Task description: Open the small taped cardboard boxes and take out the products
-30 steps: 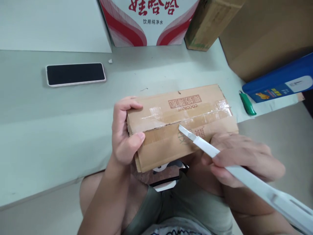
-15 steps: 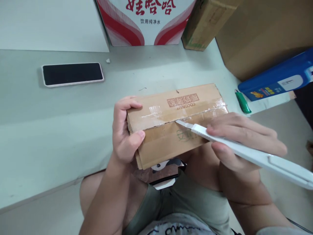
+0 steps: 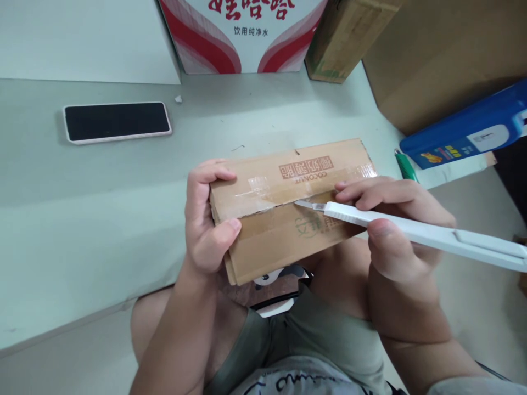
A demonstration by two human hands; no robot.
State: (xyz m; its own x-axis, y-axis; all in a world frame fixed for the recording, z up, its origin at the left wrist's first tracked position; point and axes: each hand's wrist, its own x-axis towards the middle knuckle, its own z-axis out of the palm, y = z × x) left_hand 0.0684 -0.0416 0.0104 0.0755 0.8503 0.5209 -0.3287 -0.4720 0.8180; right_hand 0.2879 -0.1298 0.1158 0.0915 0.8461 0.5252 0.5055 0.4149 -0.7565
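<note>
A taped brown cardboard box (image 3: 272, 230) rests against the table edge over my lap. My left hand (image 3: 206, 225) is closed round the box's left end, thumb on the front face and fingers over the top. In my right hand (image 3: 391, 225) I grip a long white utility knife (image 3: 415, 233). Its blade tip touches the taped seam between the two flaps near the middle of the box. Clear tape runs along that seam, and the stretch left of the blade looks slit.
On the pale green table (image 3: 82, 219) a black phone (image 3: 115, 121) lies at the back left. A red and white carton (image 3: 242, 33) and brown cartons (image 3: 436, 49) stand behind. A blue box (image 3: 469, 131) and a green lighter (image 3: 405, 164) lie to the right.
My right hand brought the knife up from the front face to the seam and lowered the handle flatter. The left hand kept its grip on the box.
</note>
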